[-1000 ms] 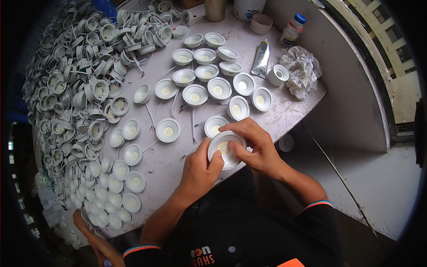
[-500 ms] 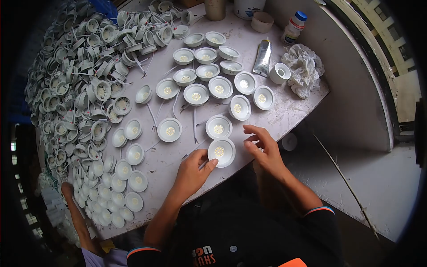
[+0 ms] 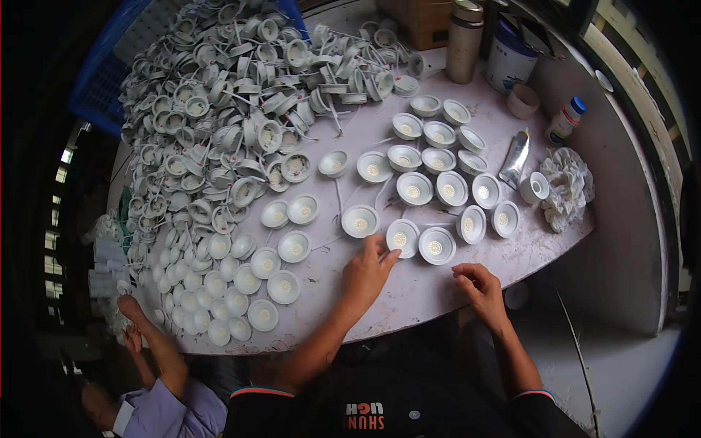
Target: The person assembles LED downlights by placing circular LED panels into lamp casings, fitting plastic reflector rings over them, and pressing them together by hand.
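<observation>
Left hand (image 3: pixel 369 270): ours, thumb and fingers closed on the rim of one lamp (image 3: pixel 402 239), which sits on the table; half a second ago it lay at its neighbour's (image 3: pixel 437 246) 6 o'clock, now just beside it at 9; we judge this piece set among the others
Right hand (image 3: pixel 478 287): fingers apart and loosely curled, nothing held; at the held lamp's 4 o'clock, whence we take all directions
Table (image 3: pixel 325 266): one, under it all
Heap of lamp bodies (image 3: pixel 196 107): one, at 10 o'clock; too tangled for us to count
Front cluster of lamps (image 3: pixel 236 301): 8 o'clock; overlapping, so we cannot count it
Spread of lamps (image 3: pixel 414 188): eighteen by our count, the held one included; mostly 10 to 3 o'clock
Bucket (image 3: pixel 505 69): one, 1 o'clock
Flask (image 3: pixel 464 47): one, between 12 and 1
Crumpled wad (image 3: pixel 568 191): one, between 2 and 3
Tube (image 3: pixel 515 158), blue-capped bottle (image 3: pixel 566 123): one each, 2 o'clock
</observation>
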